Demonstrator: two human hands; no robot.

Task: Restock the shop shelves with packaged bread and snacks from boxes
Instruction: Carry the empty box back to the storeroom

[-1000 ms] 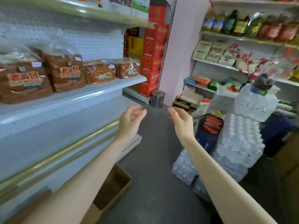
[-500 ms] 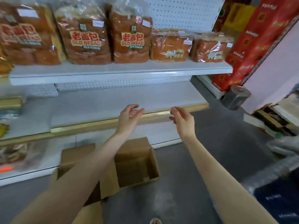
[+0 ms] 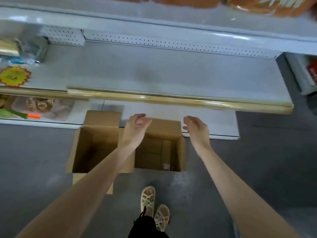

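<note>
Two hands bare of goods: left hand [image 3: 137,127] and right hand [image 3: 195,127] hovered palms inward, fingers [image 3: 188,118] loose, released, grasping nothing; spacing probably set for reaching into box. Right box [image 3: 182,152] sat open on floor [image 3: 257,169] beneath and between fingers, small item [image 3: 166,166] at bottom; left box [image 3: 77,148] open, left of fingers. Packaged bread [image 3: 267,6] lay far beyond fingers on upper shelf [image 3: 154,16]; middle shelf [image 3: 171,73] just beyond.

A shop aisle: white pegboard-backed shelving [image 3: 154,43] with a gold price rail [image 3: 171,98] runs just beyond the left grip [image 3: 137,126] and right grip [image 3: 195,127]. Bagged bread [image 3: 274,6] sits above them, a starburst price tag [image 3: 14,76] far to their left, and open cartons [image 3: 92,148] beneath them.
</note>
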